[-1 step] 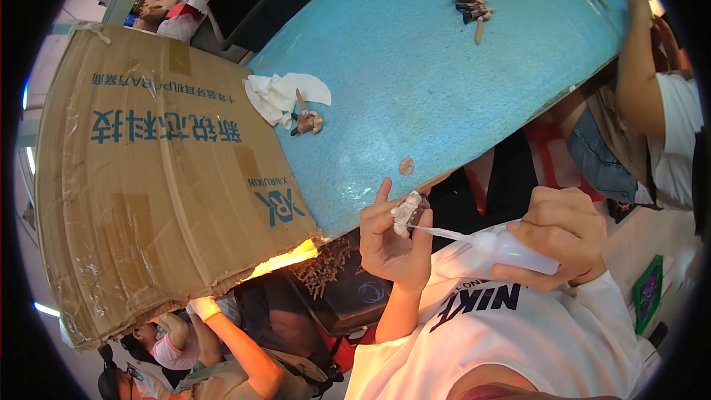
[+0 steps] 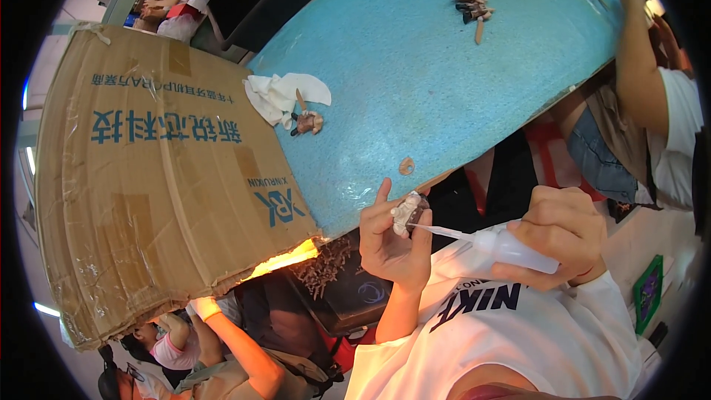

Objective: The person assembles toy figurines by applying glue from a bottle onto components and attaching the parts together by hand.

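In front of my chest, my left hand [image 2: 396,244] pinches a small cream and brown figurine part [image 2: 409,213] between its fingers, just off the table's near edge. My right hand [image 2: 561,231] is wrapped round a translucent white squeeze bottle [image 2: 511,250]. The bottle lies tilted, and its long thin nozzle points left, the tip at the lower side of the figurine part. Whether any liquid comes out is too small to tell. A small tan ring-shaped piece [image 2: 406,166] rests on the blue tabletop [image 2: 415,67] beyond my left hand.
A large cardboard sheet [image 2: 148,178] stands at the left. Near it lie a white cloth [image 2: 285,96] and a brown figurine [image 2: 308,122]. Several figurines [image 2: 472,9] sit at the far side. A co-worker's arm [image 2: 641,67] reaches in at right; another's gloved hand [image 2: 205,308] is at lower left.
The co-worker's arm at the right has shifted slightly. My hands, the figurine part and the squeeze bottle stay nearly as they were.
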`<state>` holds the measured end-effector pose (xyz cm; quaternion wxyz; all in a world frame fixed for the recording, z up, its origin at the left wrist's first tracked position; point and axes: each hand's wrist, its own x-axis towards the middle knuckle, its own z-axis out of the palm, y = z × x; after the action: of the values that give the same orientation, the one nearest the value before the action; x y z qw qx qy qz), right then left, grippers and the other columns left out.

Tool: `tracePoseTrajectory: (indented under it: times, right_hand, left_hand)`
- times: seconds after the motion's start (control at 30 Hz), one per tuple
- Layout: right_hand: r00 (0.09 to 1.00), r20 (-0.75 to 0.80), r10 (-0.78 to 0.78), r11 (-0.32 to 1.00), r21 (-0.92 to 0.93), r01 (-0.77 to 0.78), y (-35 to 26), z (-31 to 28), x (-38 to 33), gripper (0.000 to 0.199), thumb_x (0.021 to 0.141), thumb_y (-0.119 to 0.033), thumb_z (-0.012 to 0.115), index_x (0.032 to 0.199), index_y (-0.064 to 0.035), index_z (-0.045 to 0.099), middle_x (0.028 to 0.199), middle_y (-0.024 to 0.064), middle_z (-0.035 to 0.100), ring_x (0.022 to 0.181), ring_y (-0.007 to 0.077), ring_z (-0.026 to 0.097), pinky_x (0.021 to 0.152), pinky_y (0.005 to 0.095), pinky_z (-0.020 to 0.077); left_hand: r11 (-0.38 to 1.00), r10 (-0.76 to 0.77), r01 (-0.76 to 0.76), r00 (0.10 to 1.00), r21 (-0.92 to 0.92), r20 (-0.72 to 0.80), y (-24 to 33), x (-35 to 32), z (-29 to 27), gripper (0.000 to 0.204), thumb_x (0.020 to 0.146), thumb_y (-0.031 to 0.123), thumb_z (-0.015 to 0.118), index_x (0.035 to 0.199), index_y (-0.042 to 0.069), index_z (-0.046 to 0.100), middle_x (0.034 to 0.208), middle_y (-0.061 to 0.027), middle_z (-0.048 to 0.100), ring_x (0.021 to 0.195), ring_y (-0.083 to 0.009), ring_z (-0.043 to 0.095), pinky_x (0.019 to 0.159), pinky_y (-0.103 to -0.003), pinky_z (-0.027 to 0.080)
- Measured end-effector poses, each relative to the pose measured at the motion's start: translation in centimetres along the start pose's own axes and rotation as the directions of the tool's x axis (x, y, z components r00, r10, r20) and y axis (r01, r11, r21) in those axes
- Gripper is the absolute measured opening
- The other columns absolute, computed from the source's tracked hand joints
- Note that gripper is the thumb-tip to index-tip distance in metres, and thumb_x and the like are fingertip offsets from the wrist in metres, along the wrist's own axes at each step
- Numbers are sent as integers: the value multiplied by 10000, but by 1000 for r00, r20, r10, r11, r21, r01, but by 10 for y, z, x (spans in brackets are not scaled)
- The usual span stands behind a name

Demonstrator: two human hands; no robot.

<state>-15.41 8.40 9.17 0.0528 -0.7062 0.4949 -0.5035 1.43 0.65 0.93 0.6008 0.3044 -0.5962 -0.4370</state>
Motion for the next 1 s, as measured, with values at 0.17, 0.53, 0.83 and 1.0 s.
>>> tracePoseTrajectory:
  times: [0.17,0.53,0.83,1.0]
  right_hand:
    - [1000,-25,2,1000,-22,-2,3,0,-1,329,570,-156,811,743,21,594,572,45,456,425,169,427,359,250,305]
    - [1000,-24,15,1000,3,-15,4,-1,-1,339,571,-154,818,759,28,603,571,57,469,419,180,432,352,261,297]
    - [652,-192,734,541,744,-391,43,16,-6,241,710,-44,690,891,39,555,835,112,619,652,139,527,571,235,403]
    - [907,-264,329,944,101,-314,110,33,5,241,680,-13,670,901,-22,574,890,61,610,824,152,545,707,249,401]
  left_hand:
    - [999,-45,46,999,5,-27,3,-1,1,270,672,-81,677,885,20,546,853,-107,615,817,-184,597,970,-553,352]
    - [999,-36,35,999,30,24,4,0,-2,218,722,-66,650,833,16,481,896,-77,528,950,-255,598,905,-494,482]
    - [957,-233,205,964,-204,-124,7,18,-24,174,795,-39,570,961,-2,535,940,-92,570,848,-181,582,875,-465,470]
    - [959,-274,231,905,-163,-326,10,28,-40,148,816,-4,564,960,-5,529,951,-103,583,811,-164,579,705,-378,536]
